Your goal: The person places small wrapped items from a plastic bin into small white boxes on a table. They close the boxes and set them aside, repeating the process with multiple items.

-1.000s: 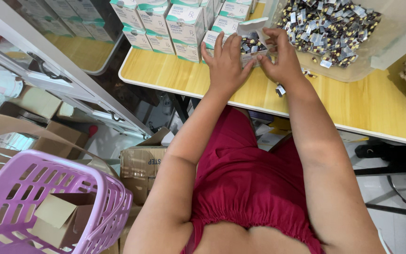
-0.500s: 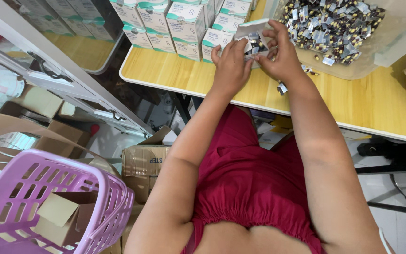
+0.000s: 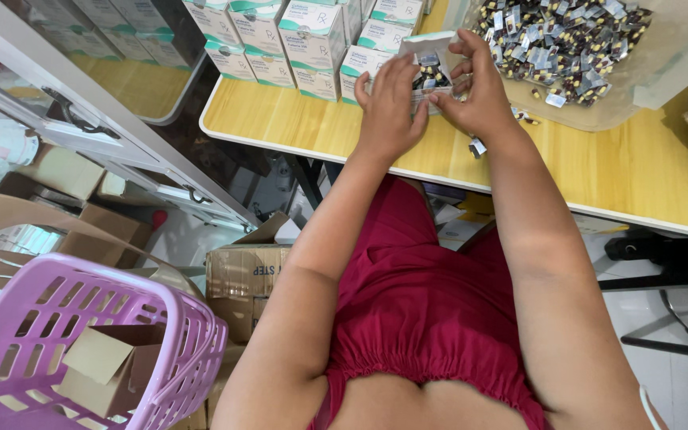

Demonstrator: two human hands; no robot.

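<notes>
Both hands close on a small white carton [image 3: 431,60] held just above the far edge of the wooden table [image 3: 646,171]; the right hand [image 3: 475,91] pinches its near side between thumb and fingers, and the left hand [image 3: 388,103] lies flat against its left face with fingers nearly straight, seemingly to steady it; dark foil packets show inside the carton's open top, which likely explains why it is kept mouth-up; its long axis runs roughly upright, tilted slightly away from the person; a clear tray [image 3: 639,76] heaped with loose dark packets sits just right of it, within easy reach; stacked white-and-green boxes [image 3: 304,40] stand beside it on the left; a lilac basket [image 3: 113,342] sits on the floor, well apart.
</notes>
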